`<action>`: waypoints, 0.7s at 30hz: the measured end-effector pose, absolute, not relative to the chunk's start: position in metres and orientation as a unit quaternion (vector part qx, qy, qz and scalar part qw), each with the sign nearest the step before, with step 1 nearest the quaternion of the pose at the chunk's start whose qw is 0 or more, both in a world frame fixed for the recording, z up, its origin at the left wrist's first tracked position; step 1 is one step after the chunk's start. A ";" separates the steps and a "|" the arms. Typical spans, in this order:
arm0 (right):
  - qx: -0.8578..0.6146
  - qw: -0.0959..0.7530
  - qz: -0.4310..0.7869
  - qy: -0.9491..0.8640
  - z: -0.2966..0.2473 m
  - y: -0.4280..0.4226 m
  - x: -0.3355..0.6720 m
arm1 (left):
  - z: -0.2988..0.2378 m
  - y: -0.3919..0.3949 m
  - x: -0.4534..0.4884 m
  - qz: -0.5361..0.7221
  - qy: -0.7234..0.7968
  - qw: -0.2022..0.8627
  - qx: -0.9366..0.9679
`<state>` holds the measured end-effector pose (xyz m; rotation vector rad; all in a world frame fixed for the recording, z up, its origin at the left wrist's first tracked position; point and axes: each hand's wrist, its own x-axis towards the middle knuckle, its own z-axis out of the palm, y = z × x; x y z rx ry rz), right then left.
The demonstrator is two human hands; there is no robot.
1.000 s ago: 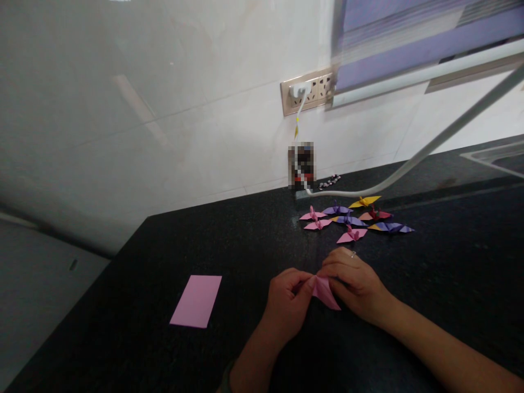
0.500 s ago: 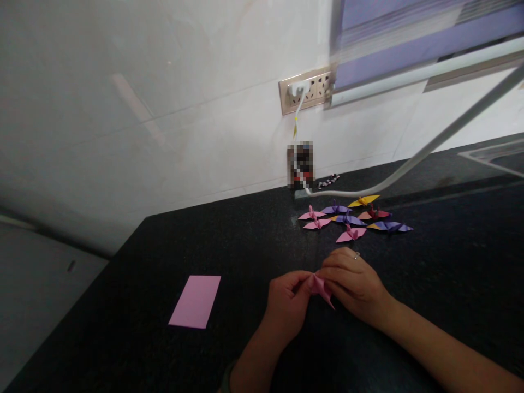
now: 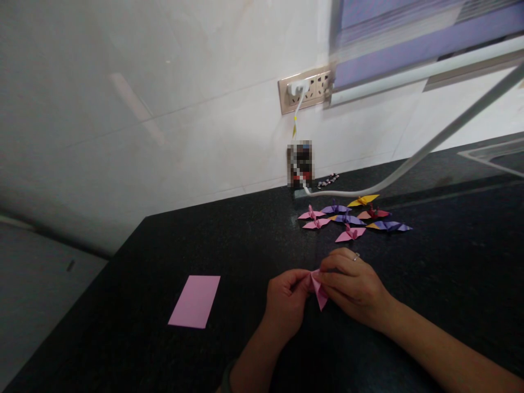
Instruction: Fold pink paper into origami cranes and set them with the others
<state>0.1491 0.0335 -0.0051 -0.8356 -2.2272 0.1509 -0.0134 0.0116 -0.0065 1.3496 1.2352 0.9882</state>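
Note:
Between my two hands is a small piece of folded pink origami paper (image 3: 320,295), with one pointed end hanging toward me. My left hand (image 3: 286,303) pinches its left edge between thumb and forefinger. From the right, my right hand (image 3: 356,286), with a ring on one finger, grips the upper right part of the paper, and its fingers hide some of the folds. Off to the left, a flat pink sheet of paper (image 3: 195,302) lies on the dark countertop (image 3: 135,295). Beyond my hands sit several folded paper cranes, among them a pink crane (image 3: 351,234) and a yellow crane (image 3: 363,201).
A white cable (image 3: 393,183) runs from the wall socket (image 3: 305,90) down to the counter and off to the upper right. By the wall stand a blurred-out object (image 3: 301,164) and a beaded string (image 3: 328,180). The counter's left edge drops off near a pale panel (image 3: 49,289).
The folded paper has turned between my fingers; its point now hangs more straight down and a flatter face shows. My right fingers have shifted slightly on it.

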 end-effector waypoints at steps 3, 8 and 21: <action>-0.333 0.360 0.054 -0.870 -0.005 0.033 0.149 | -0.007 0.012 -0.013 0.419 0.506 0.517 0.549; -0.333 0.359 0.059 -0.870 -0.004 0.035 0.149 | -0.009 0.013 -0.012 0.422 0.502 0.534 0.534; -0.453 0.377 0.571 -0.572 -0.007 0.035 0.136 | -0.006 0.014 -0.004 0.495 0.444 0.659 0.351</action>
